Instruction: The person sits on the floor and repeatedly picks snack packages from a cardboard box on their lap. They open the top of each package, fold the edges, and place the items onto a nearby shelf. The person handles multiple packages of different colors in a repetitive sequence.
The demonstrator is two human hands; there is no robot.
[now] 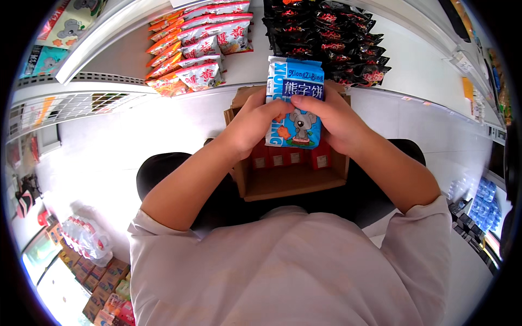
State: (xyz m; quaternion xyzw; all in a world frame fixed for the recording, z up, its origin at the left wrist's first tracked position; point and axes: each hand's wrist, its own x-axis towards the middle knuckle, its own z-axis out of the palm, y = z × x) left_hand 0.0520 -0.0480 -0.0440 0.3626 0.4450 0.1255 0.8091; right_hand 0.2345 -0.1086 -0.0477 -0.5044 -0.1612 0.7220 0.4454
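Observation:
Between my two hands is a blue and white biscuit bag (301,126) with a cartoon koala on its front. My left hand (257,120) grips its left side, thumb across the front. On the other side my right hand (336,118) holds the bag the same way, and the thumbs almost meet. My fingers behind the bag are hidden. Below it, an open cardboard box (293,187) sits between my knees with several red packs (295,158) inside, partly covered by the bag and my hands.
Ahead, a white shelf (244,69) bears rows of silver and orange snack bags (200,75) and black snack bags (330,45). A wire-sided rack (73,108) stands at left. Shrink-wrapped bottles (85,238) and stacked cartons (100,281) lie behind left, blue-packed bottles (485,205) at right.

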